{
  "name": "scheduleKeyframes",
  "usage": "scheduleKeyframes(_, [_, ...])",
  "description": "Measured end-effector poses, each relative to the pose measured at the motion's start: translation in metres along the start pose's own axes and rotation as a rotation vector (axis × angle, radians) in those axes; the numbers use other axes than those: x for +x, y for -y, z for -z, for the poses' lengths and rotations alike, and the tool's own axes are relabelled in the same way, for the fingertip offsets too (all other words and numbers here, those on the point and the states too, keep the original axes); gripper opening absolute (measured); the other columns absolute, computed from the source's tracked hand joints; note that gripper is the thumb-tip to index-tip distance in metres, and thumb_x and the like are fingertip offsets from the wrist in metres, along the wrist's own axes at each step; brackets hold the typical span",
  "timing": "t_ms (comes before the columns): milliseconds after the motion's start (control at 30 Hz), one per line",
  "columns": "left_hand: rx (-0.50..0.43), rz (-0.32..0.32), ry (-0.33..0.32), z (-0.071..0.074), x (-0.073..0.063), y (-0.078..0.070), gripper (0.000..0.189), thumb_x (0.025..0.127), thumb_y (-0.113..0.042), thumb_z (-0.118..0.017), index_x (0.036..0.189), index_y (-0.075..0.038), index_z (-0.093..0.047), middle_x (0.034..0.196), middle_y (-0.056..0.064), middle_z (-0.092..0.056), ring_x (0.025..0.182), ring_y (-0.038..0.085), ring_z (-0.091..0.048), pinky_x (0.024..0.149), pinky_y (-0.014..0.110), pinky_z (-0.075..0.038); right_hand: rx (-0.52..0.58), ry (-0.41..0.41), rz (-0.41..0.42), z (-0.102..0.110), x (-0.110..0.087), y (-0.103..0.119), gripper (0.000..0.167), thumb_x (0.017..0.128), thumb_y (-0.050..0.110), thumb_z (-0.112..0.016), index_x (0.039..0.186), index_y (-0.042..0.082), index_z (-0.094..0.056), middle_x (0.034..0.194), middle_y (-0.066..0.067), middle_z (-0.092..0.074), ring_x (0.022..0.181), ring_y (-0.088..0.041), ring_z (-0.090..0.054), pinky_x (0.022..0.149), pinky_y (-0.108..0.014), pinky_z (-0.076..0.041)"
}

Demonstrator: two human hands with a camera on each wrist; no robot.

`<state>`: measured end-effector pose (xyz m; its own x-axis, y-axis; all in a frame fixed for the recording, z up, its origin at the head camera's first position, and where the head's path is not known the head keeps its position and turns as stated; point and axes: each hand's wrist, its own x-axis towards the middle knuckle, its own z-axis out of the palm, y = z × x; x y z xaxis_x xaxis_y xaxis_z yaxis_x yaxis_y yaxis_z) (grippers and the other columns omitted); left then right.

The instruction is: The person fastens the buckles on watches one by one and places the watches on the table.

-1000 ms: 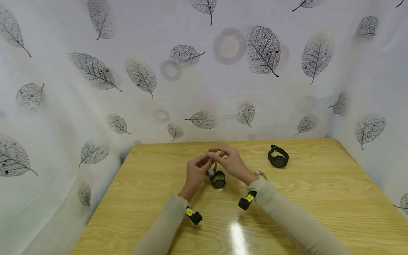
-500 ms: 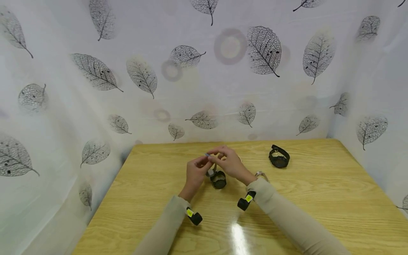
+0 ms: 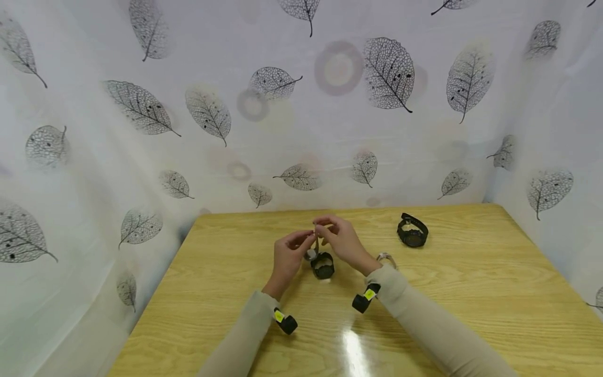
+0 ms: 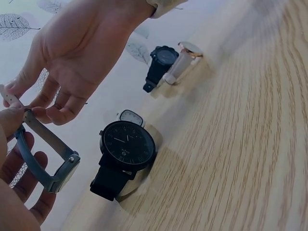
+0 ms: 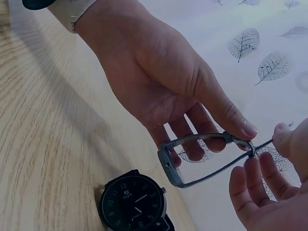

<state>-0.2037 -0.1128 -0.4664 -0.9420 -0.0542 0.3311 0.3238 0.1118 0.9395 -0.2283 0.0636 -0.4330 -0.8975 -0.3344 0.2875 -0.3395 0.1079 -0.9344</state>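
Between my hands is a grey wristwatch (image 5: 173,168) with a rectangular case, its strap looped through the buckle. My left hand (image 3: 288,256) pinches the strap near the buckle with thumb and fingers. My right hand (image 3: 343,241) pinches the strap's free end between thumb and fingertip, the other fingers loosely bent. Right below the hands a round-faced black watch (image 3: 323,268) rests on the table. In the left wrist view a small light-rimmed rectangular watch (image 4: 131,117) shows behind the black watch, mostly hidden by it.
The wood-grain table (image 3: 226,293) backs onto a leaf-patterned curtain (image 3: 301,131). At the back right lies another black watch (image 3: 412,231). A watch with a light strap and rose-gold rim (image 4: 185,61) stands beyond my right wrist, partly covered in the head view.
My right hand's fingertips have shifted slightly right from the left hand's, drawing the strap end with them. The strap now appears more upright between the hands. The watches on the table stay put.
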Motion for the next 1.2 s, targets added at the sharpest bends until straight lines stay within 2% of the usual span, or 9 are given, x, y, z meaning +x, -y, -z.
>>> scheduleKeyframes(167, [0.01,-0.006,0.02,0.002,0.0,0.001,0.021,0.094,-0.027,-0.078,0.109,-0.013,-0.081,0.104,0.003,-0.078,0.084,0.015,-0.07,0.066,0.022,-0.054,0.093,-0.023,-0.029,0.001,-0.001,-0.001,0.027,0.106,0.021,-0.06,0.124,0.001,-0.065,0.115,-0.019,-0.064,0.098,-0.045,-0.065,0.077,-0.04,-0.061])
scheduleKeyframes(300, [-0.007,-0.019,0.037,0.003,-0.002,0.0,0.021,0.094,-0.024,-0.078,0.109,-0.01,-0.08,0.103,0.007,-0.077,0.085,0.017,-0.07,0.068,0.022,-0.056,0.124,-0.031,-0.038,0.002,-0.003,-0.004,0.023,0.106,0.021,-0.06,0.121,0.005,-0.066,0.114,-0.017,-0.064,0.1,-0.05,-0.061,0.075,-0.037,-0.06])
scheduleKeyframes(400, [-0.017,-0.028,0.038,0.004,-0.002,0.0,0.019,0.094,-0.018,-0.078,0.109,-0.007,-0.079,0.1,0.012,-0.076,0.083,0.015,-0.069,0.068,0.021,-0.055,0.153,-0.033,-0.046,0.002,-0.005,-0.004,0.022,0.106,0.021,-0.061,0.119,0.005,-0.067,0.113,-0.017,-0.064,0.1,-0.049,-0.06,0.076,-0.038,-0.059])
scheduleKeyframes(567, [-0.034,-0.028,0.037,0.003,-0.003,0.001,0.013,0.094,-0.006,-0.075,0.105,0.001,-0.074,0.098,0.019,-0.074,0.08,0.018,-0.068,0.066,0.02,-0.054,0.206,-0.042,-0.056,0.002,-0.006,-0.005,0.021,0.105,0.018,-0.061,0.119,0.002,-0.066,0.11,-0.015,-0.065,0.093,-0.033,-0.062,0.074,-0.035,-0.058])
scheduleKeyframes(700, [-0.054,-0.025,0.048,0.003,-0.003,0.001,0.011,0.095,0.0,-0.073,0.104,0.006,-0.072,0.098,0.023,-0.072,0.082,0.035,-0.068,0.068,0.022,-0.055,0.254,-0.051,-0.058,0.002,-0.005,-0.008,0.021,0.105,0.016,-0.062,0.119,0.001,-0.065,0.106,-0.012,-0.066,0.089,-0.022,-0.061,0.072,-0.03,-0.056])
scheduleKeyframes(800, [-0.057,-0.025,0.047,0.002,-0.003,0.0,0.011,0.094,0.0,-0.073,0.104,0.005,-0.072,0.098,0.023,-0.072,0.084,0.043,-0.067,0.068,0.022,-0.055,0.273,-0.052,-0.055,0.003,-0.005,-0.01,0.021,0.105,0.017,-0.062,0.119,0.001,-0.065,0.104,-0.011,-0.066,0.088,-0.021,-0.061,0.071,-0.028,-0.056])
scheduleKeyframes(867, [-0.062,-0.028,0.044,0.002,-0.003,0.0,0.011,0.094,-0.003,-0.074,0.103,0.003,-0.073,0.098,0.022,-0.073,0.083,0.041,-0.067,0.068,0.022,-0.055,0.276,-0.049,-0.053,0.003,-0.005,-0.011,0.022,0.105,0.018,-0.061,0.12,0.001,-0.065,0.104,-0.011,-0.066,0.088,-0.023,-0.061,0.071,-0.029,-0.056])
scheduleKeyframes(1067, [-0.075,-0.055,0.047,0.001,-0.004,-0.002,0.013,0.093,-0.01,-0.078,0.1,0.0,-0.072,0.094,0.019,-0.072,0.079,0.02,-0.067,0.07,0.023,-0.056,0.275,-0.049,-0.056,0.004,-0.006,-0.01,0.023,0.106,0.018,-0.061,0.12,0.001,-0.065,0.104,-0.012,-0.066,0.088,-0.024,-0.061,0.071,-0.03,-0.056])
scheduleKeyframes(1200, [-0.073,-0.071,0.061,0.001,-0.004,-0.003,0.013,0.094,-0.011,-0.076,0.1,-0.001,-0.07,0.092,0.02,-0.072,0.079,0.023,-0.068,0.071,0.025,-0.057,0.285,-0.059,-0.064,0.004,-0.006,-0.01,0.022,0.105,0.018,-0.062,0.12,0.001,-0.065,0.103,-0.01,-0.066,0.088,-0.022,-0.061,0.071,-0.029,-0.056])
